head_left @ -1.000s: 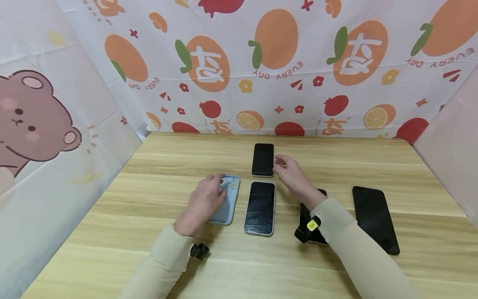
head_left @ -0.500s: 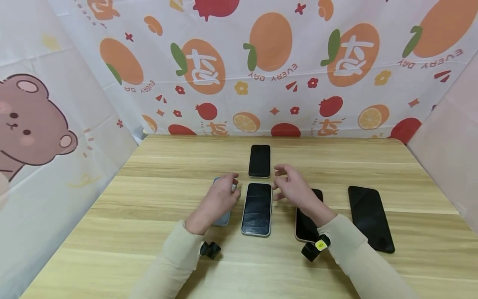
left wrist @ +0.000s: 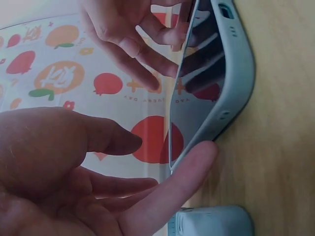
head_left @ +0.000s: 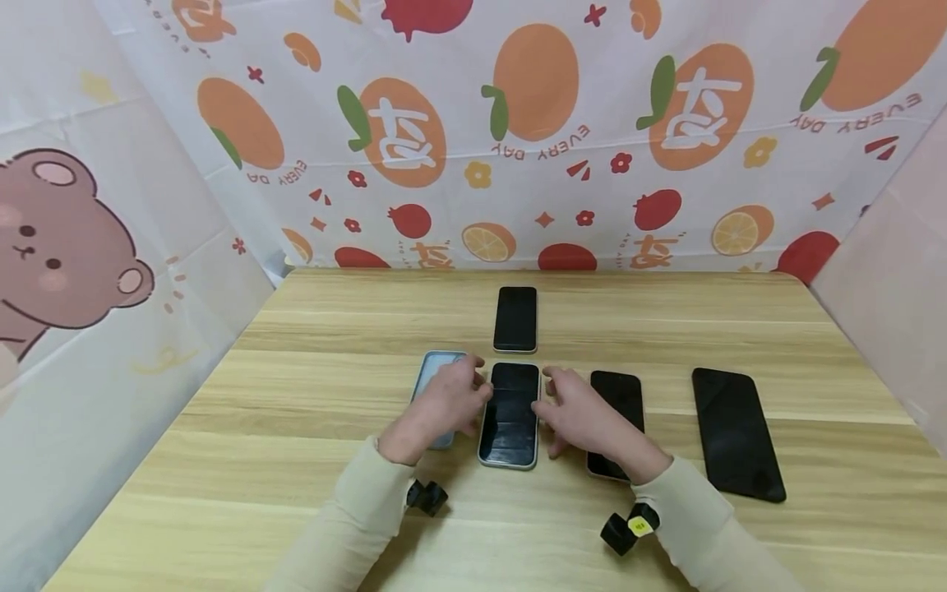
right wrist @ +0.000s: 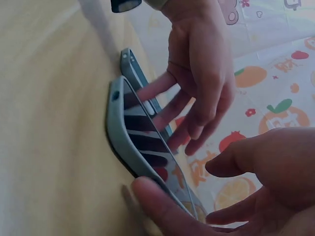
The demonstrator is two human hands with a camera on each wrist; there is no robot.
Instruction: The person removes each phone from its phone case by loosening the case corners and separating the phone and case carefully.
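Btwn L hand [head_left: 447, 399] & R hand [head_left: 584, 415]: cased phone [head_left: 510, 421], scrn up on tbl [head_left: 237, 460].

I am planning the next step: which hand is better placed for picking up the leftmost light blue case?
Probably the left hand: in the head view it partly covers the leftmost case. The right hand is on the other side of the phone between them, so its reach looks longer.

Bright and evenly lit in the head view, with soft shadow on the table [head_left: 185, 510] beside the left sleeve [head_left: 355, 522] and a pale sheen toward the bottom. Dimmer, hazier and softer in both wrist views, with dark reflections streaking the glossy phone [right wrist: 140, 140].
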